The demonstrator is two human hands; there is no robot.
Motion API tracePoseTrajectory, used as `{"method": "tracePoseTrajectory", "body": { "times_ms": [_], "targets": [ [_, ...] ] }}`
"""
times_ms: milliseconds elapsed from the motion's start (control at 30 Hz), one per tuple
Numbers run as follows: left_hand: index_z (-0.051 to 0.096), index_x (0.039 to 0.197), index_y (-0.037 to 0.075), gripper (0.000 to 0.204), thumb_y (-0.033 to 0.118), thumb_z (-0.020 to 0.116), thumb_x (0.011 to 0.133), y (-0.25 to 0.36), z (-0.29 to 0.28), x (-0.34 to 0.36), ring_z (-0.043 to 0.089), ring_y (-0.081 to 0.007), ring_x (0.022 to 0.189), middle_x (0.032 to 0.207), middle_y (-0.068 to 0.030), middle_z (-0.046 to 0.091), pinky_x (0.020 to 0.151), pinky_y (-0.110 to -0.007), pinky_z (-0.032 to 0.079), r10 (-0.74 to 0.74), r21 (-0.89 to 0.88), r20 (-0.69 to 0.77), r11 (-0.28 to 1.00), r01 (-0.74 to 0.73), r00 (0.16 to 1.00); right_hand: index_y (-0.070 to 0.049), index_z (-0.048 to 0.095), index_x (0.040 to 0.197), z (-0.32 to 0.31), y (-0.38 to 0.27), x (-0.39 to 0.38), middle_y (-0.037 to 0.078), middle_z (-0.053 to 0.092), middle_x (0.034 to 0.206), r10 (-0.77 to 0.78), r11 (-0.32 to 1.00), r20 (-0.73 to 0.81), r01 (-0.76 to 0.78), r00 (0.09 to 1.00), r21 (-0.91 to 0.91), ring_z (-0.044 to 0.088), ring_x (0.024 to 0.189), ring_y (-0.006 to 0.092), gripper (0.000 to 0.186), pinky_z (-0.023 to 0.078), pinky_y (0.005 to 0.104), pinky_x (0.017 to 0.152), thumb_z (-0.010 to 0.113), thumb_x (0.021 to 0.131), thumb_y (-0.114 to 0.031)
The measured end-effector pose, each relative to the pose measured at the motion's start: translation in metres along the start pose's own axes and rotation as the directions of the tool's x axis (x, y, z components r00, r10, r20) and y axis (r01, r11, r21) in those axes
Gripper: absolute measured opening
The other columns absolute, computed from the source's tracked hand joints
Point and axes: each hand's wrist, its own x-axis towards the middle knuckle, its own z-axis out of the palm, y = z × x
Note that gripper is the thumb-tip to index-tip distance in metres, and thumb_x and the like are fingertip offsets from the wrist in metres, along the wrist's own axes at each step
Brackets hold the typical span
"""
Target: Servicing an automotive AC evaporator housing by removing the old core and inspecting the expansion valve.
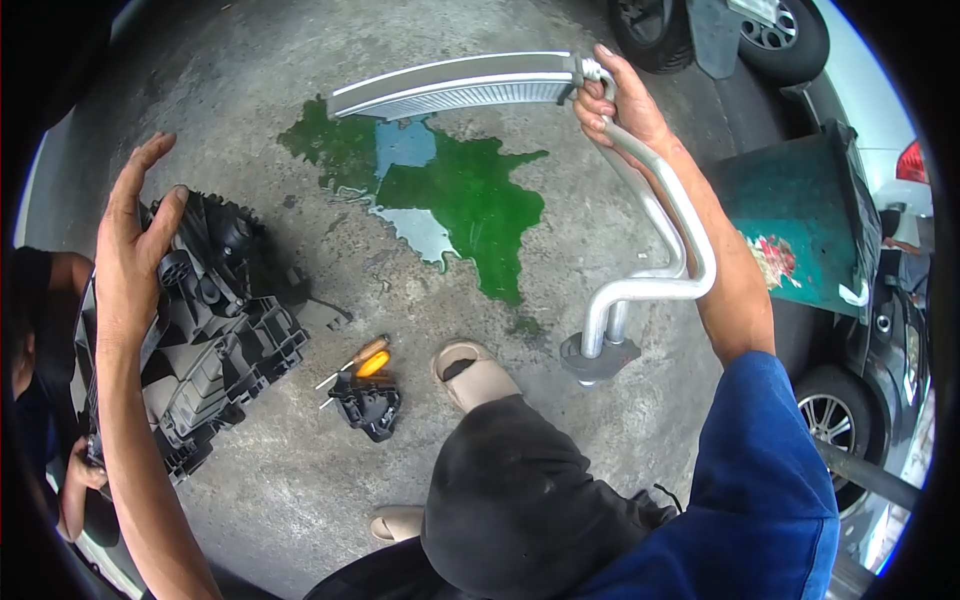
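My right hand (630, 110) is raised at the upper right, closed round the pipe end of a heater core (460, 92). Its finned silver block points left from my fist. Two bent aluminium pipes (703, 245) run down beside my forearm to a dark grey flange (600, 358). At the left, my left hand (135, 230) has its fingers stretched and its thumb apart. It is beside a black plastic heater housing (215, 330), overlapping its edge; whether it touches the housing I cannot tell. Green liquid (460, 200) is pooled on the concrete beneath the core.
Two screwdrivers with orange and yellow handles (373, 363) lie by a small black plastic part (367, 405), near my sandal (475, 372). Another person's hand (85, 470) is at the housing's lower left. A green bin (795, 215) and parked cars (880, 90) stand at the right.
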Motion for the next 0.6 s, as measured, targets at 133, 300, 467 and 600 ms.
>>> {"method": "tracePoseTrajectory", "body": {
  "times_ms": [133,300,467,600],
  "targets": [
    [0.047,0.143,0.007,0.076,0.045,0.066,0.080,0.064,-0.023,0.022,0.038,-0.0357,0.140,0.146,-0.0184,0.046,0.117,-0.049,0.027,0.099,-0.108,0.107,0.990,-0.087,0.989,-0.017,0.041,0.065,0.043,-0.056,-0.027,-0.008,0.030,0.049,0.008,0.979,-0.102,-0.028,0.995,-0.200,0.041,0.043,0.0052,0.049,0.029,0.0193,0.037,0.047,0.098,-0.053],
    [0.042,0.146,0.007,0.096,0.027,0.077,0.058,0.185,-0.050,0.015,0.041,-0.0373,0.138,0.145,-0.0227,0.045,0.116,-0.047,0.030,0.117,-0.110,0.516,0.991,-0.070,0.849,-0.009,0.061,0.075,0.085,-0.108,-0.066,-0.004,0.036,0.052,0.079,0.978,-0.017,-0.080,0.997,-0.190,0.038,0.043,0.0074,0.040,0.029,0.0238,0.040,0.069,0.087,-0.047],
    [0.050,0.136,0.006,0.069,0.006,0.071,0.071,0.221,-0.054,-0.033,0.064,-0.0404,0.105,0.114,-0.0240,0.064,0.087,-0.045,0.051,0.039,-0.191,0.562,0.978,0.084,0.826,-0.005,0.063,0.067,0.112,-0.131,-0.117,-0.004,0.039,0.052,0.164,0.979,0.093,-0.150,0.982,-0.134,0.037,0.041,0.0072,0.045,0.026,0.0251,0.038,0.069,0.088,-0.046],
    [0.057,0.126,0.003,0.055,0.006,0.070,0.073,0.246,-0.070,-0.074,0.066,-0.0428,0.091,0.096,-0.0244,0.067,0.080,-0.044,0.051,0.061,-0.235,0.570,0.968,0.092,0.820,-0.003,0.071,0.076,0.130,-0.142,-0.173,-0.002,0.045,0.055,0.224,0.967,0.124,-0.205,0.967,-0.150,0.041,0.045,0.0093,0.047,0.030,0.0272,0.041,0.070,0.086,-0.050]
  ]
}}
